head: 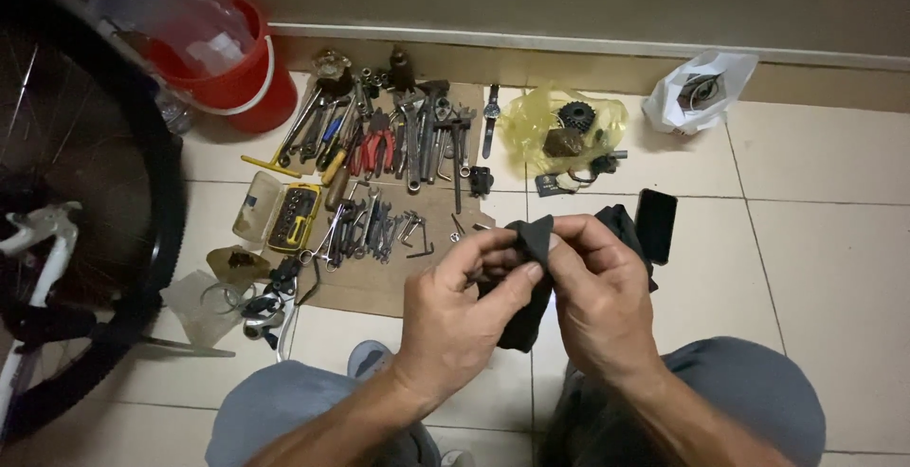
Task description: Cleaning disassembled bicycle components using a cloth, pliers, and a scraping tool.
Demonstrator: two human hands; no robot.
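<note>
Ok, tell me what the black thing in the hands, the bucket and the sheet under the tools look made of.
Black piece: soft matte fabric, it folds limply between both hands. Bucket: glossy red plastic, probably, with a white handle. Sheet: flat brown cardboard, by its dull surface and ragged edge.

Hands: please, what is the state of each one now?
Left hand: closed, pinching the black cloth.
Right hand: closed, pinching the same cloth.
</note>
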